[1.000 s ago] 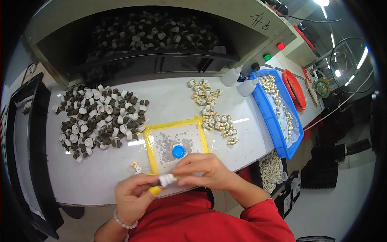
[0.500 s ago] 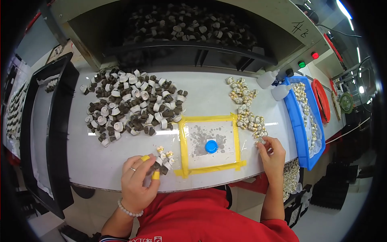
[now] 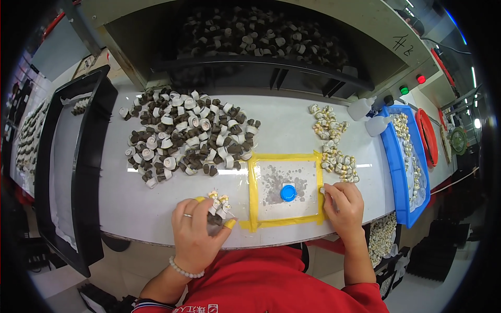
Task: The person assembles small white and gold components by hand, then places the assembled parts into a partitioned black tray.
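My left hand (image 3: 197, 229), two fingertips wrapped in yellow tape, closes round a few small white-and-dark figure pieces (image 3: 215, 215) with gold-and-white tops at the table's front. How firmly it grips each one is partly hidden by the fingers. My right hand (image 3: 344, 207) pinches a tiny white piece (image 3: 322, 191) at the right edge of a yellow-taped square (image 3: 253, 195). Inside that square, on a wet-spotted surface, sits a round blue cap (image 3: 288, 193). Behind the right hand lies a small heap of white-and-gold pieces (image 3: 334, 141).
A large pile of white-and-dark pieces (image 3: 188, 133) covers the left middle of the table. Black trays (image 3: 86, 172) stand far left. At right are a blue tray (image 3: 402, 172), white squeeze bottles (image 3: 377, 125) and a red round lid (image 3: 427, 136). A dark bin of pieces (image 3: 261, 73) spans the back.
My right hand has moved left from beside the white-and-gold heap to the taped square's edge, carrying the tiny white piece. The left hand stays at the figure pieces. The whole view has shifted slightly.
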Motion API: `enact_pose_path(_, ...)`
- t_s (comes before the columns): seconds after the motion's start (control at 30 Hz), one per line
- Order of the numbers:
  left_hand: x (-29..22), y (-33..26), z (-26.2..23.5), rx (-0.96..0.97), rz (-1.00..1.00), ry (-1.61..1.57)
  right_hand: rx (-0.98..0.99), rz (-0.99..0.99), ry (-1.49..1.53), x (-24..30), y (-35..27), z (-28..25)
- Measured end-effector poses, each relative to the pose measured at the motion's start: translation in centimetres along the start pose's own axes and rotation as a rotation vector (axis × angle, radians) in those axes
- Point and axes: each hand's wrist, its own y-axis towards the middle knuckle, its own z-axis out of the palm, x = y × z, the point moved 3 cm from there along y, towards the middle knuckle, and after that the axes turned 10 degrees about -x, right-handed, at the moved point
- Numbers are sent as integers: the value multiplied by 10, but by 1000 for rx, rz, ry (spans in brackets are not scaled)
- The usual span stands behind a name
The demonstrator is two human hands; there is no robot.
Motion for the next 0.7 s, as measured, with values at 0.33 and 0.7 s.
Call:
enact_pose_path(0.33, 19, 61, 16, 174, 134, 99, 66, -227, 46, 14, -6, -3)
enact_pose_path(0.7, 30, 56, 0, 124, 223, 67, 17, -134, 171, 14, -14, -1)
